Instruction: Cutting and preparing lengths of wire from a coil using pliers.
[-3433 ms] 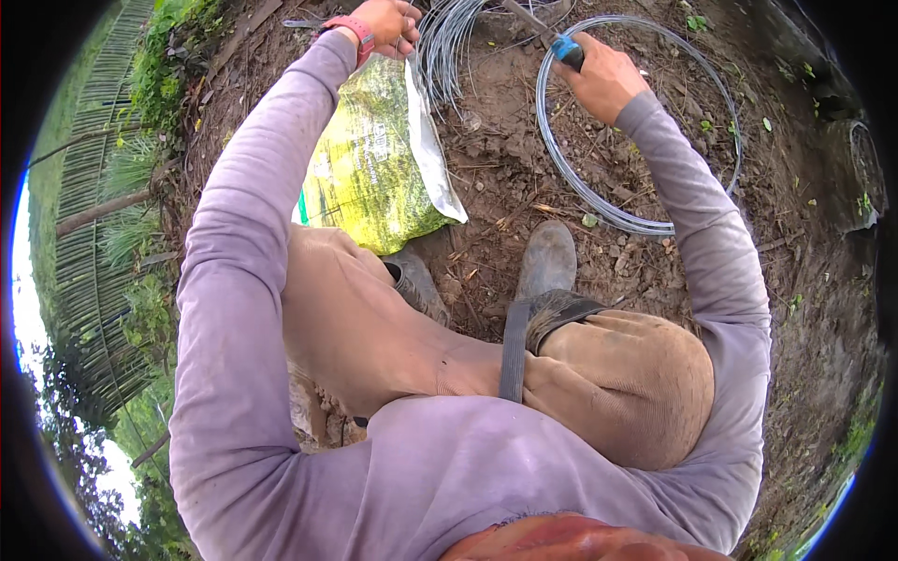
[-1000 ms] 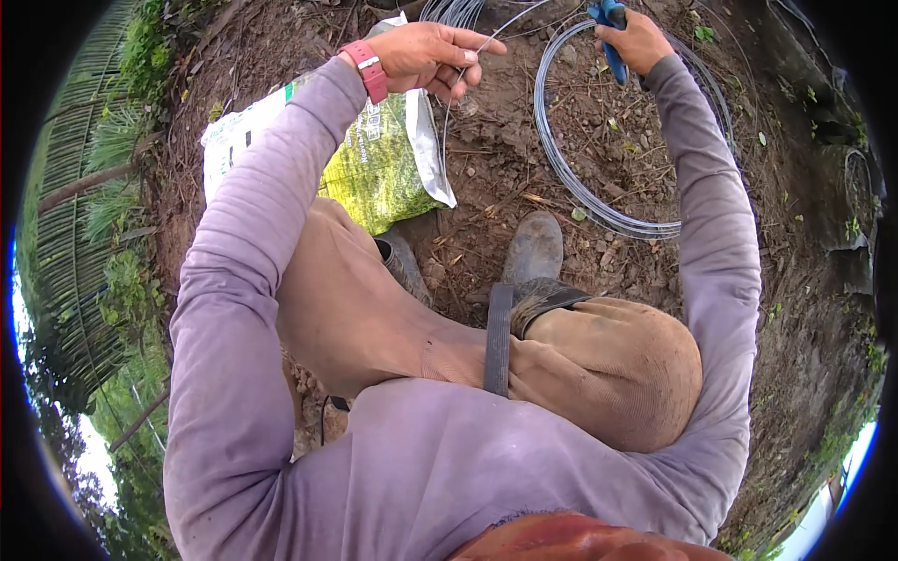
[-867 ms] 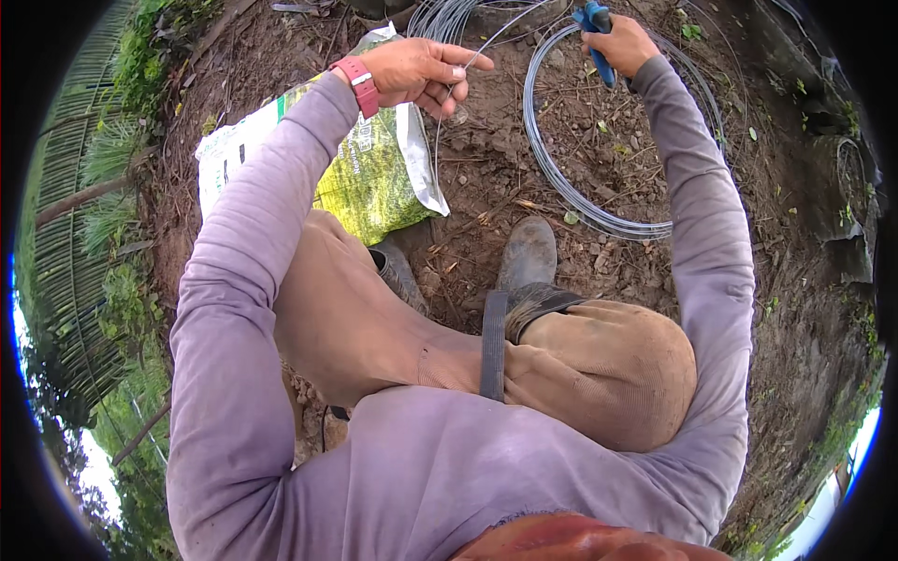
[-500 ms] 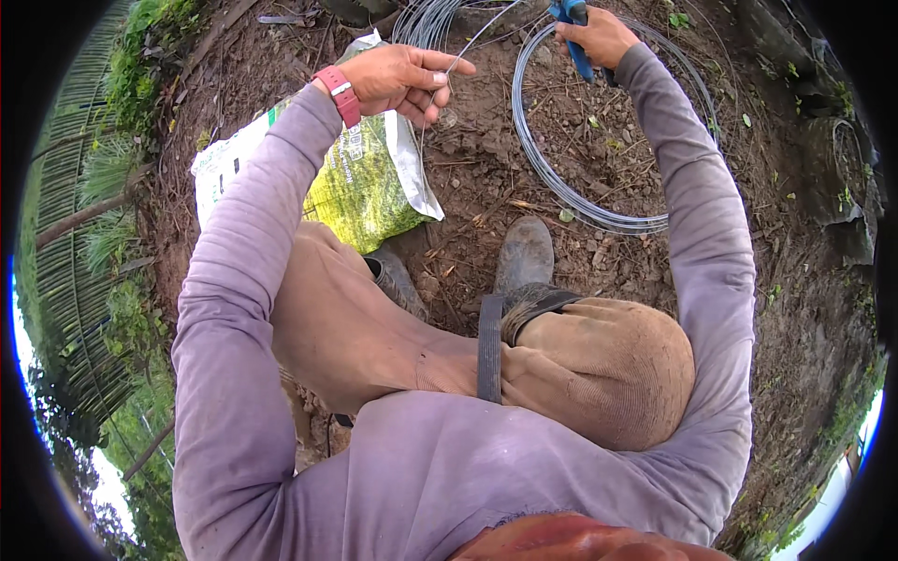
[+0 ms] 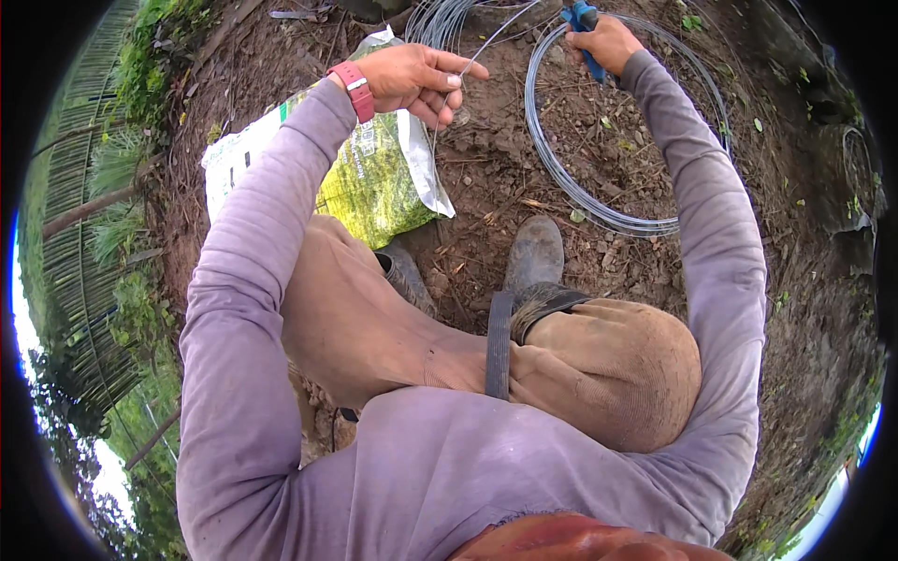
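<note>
A thin grey wire (image 5: 485,44) is pinched between the thumb and fingers of my left hand (image 5: 412,82), with the index finger pointing right. Its lower end hangs down past my fingers in front of the bag, and its upper part slants up to the right. My right hand (image 5: 610,43) grips blue-handled pliers (image 5: 593,65) near the top edge; their jaws are not clear. Below the pliers, a large coil of grey wire (image 5: 552,166) lies on the ground. Behind my left hand sits a bundle of wire loops (image 5: 435,23).
A white and yellow-green sack (image 5: 374,192) lies under my left forearm. My muddy boot (image 5: 535,252) stands on brown soil (image 5: 477,178) between sack and coil. A slatted fence of thin poles (image 5: 79,234) and plants line the left side. Dark sheeting (image 5: 847,178) lies at the right.
The whole view has shifted slightly, so things sit a little further right. The pliers have turned slightly in my right hand. My left hand keeps its pinch on the wire.
</note>
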